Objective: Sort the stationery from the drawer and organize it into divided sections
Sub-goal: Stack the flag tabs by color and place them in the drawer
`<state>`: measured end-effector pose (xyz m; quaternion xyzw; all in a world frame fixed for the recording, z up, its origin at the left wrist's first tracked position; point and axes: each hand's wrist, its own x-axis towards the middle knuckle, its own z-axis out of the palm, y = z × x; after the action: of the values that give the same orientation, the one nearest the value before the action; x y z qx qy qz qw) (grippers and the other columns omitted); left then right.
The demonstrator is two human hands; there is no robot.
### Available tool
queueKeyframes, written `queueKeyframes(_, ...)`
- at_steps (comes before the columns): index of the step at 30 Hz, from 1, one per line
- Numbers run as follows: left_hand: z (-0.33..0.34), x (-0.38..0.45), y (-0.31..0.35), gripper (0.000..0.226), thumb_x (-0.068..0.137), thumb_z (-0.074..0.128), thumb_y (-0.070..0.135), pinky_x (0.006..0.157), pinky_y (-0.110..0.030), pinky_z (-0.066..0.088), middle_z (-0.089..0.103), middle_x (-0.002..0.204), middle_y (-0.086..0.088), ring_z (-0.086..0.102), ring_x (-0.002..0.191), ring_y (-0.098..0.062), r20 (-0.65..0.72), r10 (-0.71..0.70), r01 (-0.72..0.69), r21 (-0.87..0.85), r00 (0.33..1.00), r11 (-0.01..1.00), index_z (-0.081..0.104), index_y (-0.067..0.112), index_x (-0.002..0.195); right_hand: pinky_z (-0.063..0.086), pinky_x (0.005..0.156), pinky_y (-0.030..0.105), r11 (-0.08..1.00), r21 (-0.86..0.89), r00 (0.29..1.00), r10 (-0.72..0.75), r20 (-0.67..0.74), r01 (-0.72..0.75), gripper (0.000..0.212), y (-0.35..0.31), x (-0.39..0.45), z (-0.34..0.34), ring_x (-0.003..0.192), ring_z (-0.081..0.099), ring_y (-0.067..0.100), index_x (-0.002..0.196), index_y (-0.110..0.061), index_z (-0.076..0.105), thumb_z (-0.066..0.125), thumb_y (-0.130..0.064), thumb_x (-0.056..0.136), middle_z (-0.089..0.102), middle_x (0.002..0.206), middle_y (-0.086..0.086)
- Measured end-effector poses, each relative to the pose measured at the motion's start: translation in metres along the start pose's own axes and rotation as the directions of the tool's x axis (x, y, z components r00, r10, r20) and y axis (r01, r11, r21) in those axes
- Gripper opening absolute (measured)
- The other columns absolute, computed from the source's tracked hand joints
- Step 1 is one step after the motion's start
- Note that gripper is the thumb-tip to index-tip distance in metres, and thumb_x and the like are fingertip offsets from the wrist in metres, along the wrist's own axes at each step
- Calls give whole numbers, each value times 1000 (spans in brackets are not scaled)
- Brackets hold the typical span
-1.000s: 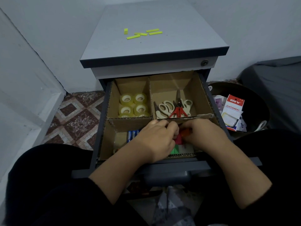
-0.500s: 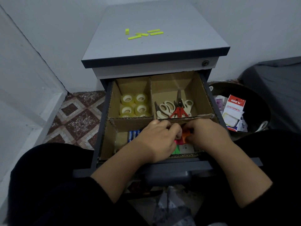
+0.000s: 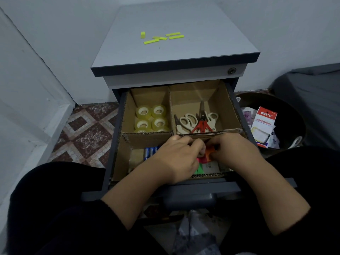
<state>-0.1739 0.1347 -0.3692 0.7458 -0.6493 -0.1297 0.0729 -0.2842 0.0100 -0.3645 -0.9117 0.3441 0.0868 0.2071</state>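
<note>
Hands together in the front part of the drawer [image 3: 117, 144]: left hand [image 3: 176, 159] and right hand [image 3: 233, 153], fingers curled, pinching small orange sticky notes [image 3: 210, 151]. Tape rolls [image 3: 151, 118] in the back left part. Scissors [image 3: 197, 121] in the back right part. Blue batteries [image 3: 150, 151] just left of the hands.

Black sleeves [image 3: 77, 223] pushed up to elbows; forearms bare; dark clothing over lap.
</note>
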Motion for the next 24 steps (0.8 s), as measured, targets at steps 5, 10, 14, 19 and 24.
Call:
queueKeyframes(5,-3,1,1,18,94,39,19,105,-28,22,56,117,6,44,113,-10,3,-23,23,-136,1000,990,37,26,110,54,79,32,997,-8,991,74,-108,-75,26,5,3,-1,89,64,21,101,-27,73,57,-17,84,69,93,3)
queueKeyframes(10,-5,2,7,19,92,37,11,106,-33,27,64,117,3,52,112,-13,-27,-70,60,-271,997,961,32,27,102,58,71,35,978,73,978,198,-66,-193,15,7,6,0,75,67,24,86,-10,72,58,-10,85,69,76,9)
queueKeyframes(14,0,7,15,16,92,39,20,104,-34,29,57,117,3,48,110,-15,-40,-43,34,-202,998,979,34,29,104,55,71,29,968,82,971,238,2,-237,14,3,13,2,82,68,27,88,-4,69,57,-12,85,70,87,12)
queueKeyframes(19,8,10,11,20,92,37,29,103,-35,31,54,114,2,46,110,-17,-47,-93,89,-84,995,992,41,26,112,57,72,33,964,134,970,238,-43,-230,15,4,16,12,77,68,27,84,-6,69,55,-11,86,69,81,12)
queueKeyframes(24,8,11,13,26,95,36,31,101,-32,28,54,117,0,44,112,-15,-63,-74,75,5,995,997,42,21,119,57,77,34,959,149,970,243,-5,-239,14,1,18,9,82,68,28,87,-5,68,55,-11,86,69,87,13)
